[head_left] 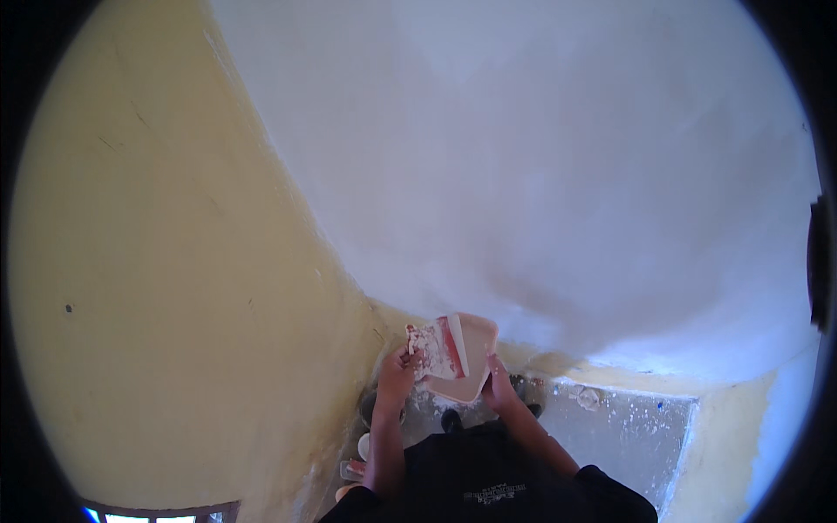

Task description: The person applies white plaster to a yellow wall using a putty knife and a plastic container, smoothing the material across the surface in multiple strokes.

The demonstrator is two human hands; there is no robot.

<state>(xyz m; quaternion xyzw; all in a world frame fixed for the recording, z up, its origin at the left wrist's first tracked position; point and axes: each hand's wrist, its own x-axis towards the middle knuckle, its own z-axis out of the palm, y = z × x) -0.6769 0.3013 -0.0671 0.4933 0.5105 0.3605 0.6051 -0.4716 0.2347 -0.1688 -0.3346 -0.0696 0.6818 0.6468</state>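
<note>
My left hand (398,370) is closed around the red handle side of a wide putty scraper (451,347), which is smeared with white paste. The scraper's pale blade edge lies over a shallow, pinkish rectangular tray (480,338) and covers part of it. My right hand (498,388) grips the tray by its right edge, with the fingers partly hidden beneath. Whether the blade touches the tray's bottom, I cannot tell. Both things are held in front of my body, above the floor.
Ahead rises a wall with white coating (523,174), damp-looking in patches; a yellow wall (174,244) meets it at the left corner. The splattered floor (628,427) carries a crumpled pale lump (588,398). Beside my left forearm stand a white container (364,446) and other containers.
</note>
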